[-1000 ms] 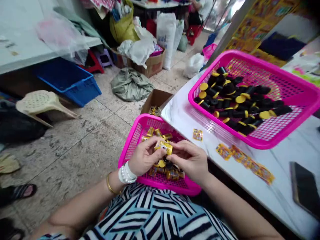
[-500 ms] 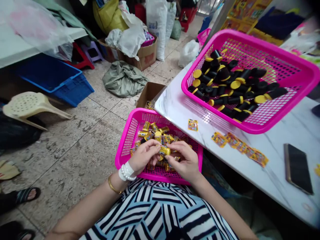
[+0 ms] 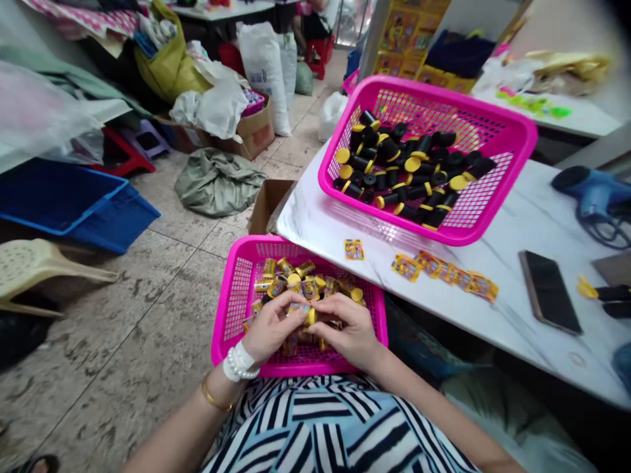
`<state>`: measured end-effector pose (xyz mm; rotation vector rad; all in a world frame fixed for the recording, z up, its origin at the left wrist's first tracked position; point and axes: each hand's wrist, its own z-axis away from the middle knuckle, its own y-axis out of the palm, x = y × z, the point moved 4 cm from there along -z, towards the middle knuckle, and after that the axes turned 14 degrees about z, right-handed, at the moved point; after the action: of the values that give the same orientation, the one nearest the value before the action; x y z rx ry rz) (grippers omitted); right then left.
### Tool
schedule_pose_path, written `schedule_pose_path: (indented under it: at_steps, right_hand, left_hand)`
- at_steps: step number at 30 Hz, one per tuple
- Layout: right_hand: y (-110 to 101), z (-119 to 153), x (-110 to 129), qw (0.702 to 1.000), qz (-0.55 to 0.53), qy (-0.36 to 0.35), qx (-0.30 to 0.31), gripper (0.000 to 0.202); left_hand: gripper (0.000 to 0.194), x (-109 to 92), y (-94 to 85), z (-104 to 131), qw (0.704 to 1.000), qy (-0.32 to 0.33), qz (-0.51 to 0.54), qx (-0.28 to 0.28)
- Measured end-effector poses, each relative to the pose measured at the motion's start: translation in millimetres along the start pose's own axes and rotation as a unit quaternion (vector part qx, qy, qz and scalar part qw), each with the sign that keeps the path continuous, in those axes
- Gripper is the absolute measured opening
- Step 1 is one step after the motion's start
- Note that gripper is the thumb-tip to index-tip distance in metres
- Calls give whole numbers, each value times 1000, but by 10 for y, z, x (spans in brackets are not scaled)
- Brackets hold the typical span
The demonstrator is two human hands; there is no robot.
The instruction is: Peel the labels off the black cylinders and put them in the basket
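Observation:
Both my left hand (image 3: 274,324) and my right hand (image 3: 348,328) are closed on one small cylinder with a yellow printed wrapper (image 3: 302,309). They hold it above the lower pink basket (image 3: 224,315), which rests at my lap. In that basket lie several yellow-wrapped cylinders (image 3: 310,287), some with yellow caps. My fingers partly cover the held piece. To the right, on the marble-patterned table (image 3: 315,203), stands a second pink basket (image 3: 507,164) of black cylinders with yellow caps (image 3: 419,161).
Printed yellow stickers (image 3: 446,272) lie in a row on the table, with a single sticker (image 3: 353,249) nearer the corner. A phone (image 3: 549,291) and a blue heat gun or dryer (image 3: 591,187) sit further right. On the left are a blue crate (image 3: 108,217) and a cream stool (image 3: 44,263).
The view has swung right and up, so the blue tool now shows. In my hands the cylinder has been turned, its printed side now facing up; both hands still hold it.

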<state>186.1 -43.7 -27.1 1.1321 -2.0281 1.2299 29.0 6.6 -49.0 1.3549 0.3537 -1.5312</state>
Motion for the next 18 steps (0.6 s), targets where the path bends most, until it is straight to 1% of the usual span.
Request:
schedule_pose_path:
  at_steps: [2, 3, 4, 5, 6, 7, 8, 9, 10, 11, 12, 14, 15, 18]
  right_hand:
    - [-96, -108, 47, 999, 9, -18, 28, 30]
    - [-174, -178, 61, 999, 32, -29, 28, 32]
    - [-272, -255, 56, 997, 70, -34, 13, 32]
    - [-380, -332, 27, 992, 123, -33, -17, 31]
    - [-487, -404, -27, 981, 188, -23, -52, 30]
    - [-578, -467, -105, 963, 257, -5, -83, 29]
    - [-642, -521, -202, 941, 322, 15, -99, 29]
    - [-676, -566, -311, 921, 376, 36, -98, 29]
    - [-685, -602, -424, 904, 415, 56, -86, 29]
    - [-674, -630, -530, 894, 437, 73, -68, 27]
    - [-655, -651, -620, 889, 446, 87, -54, 23]
    - [-615, -684, -735, 891, 440, 107, -44, 13]
    - [-599, -699, -764, 893, 434, 114, -44, 10]
    - [-572, -745, -778, 899, 420, 114, -42, 12]
  left_hand:
    - [32, -70, -6, -11, 998, 19, -57, 14]
    - [31, -110, -16, -18, 995, 30, -92, 21]
    - [30, -152, -34, -28, 990, 44, -132, 25]
    - [29, -198, -62, -39, 982, 67, -176, 18]
    - [28, -251, -102, -49, 969, 102, -225, -3]
    - [27, -310, -149, -55, 949, 148, -275, -37]
    - [28, -368, -195, -53, 923, 197, -320, -79]
    - [29, -418, -237, -43, 895, 242, -354, -121]
    - [30, -450, -268, -34, 873, 274, -374, -154]
    - [30, -462, -285, -33, 863, 285, -380, -169]
    - [29, -457, -286, -42, 868, 278, -374, -169]
    - [26, -422, -233, -80, 898, 239, -339, -145]
    - [25, -405, -182, -104, 913, 218, -319, -132]
    - [25, -386, 18, -213, 946, 179, -249, -105]
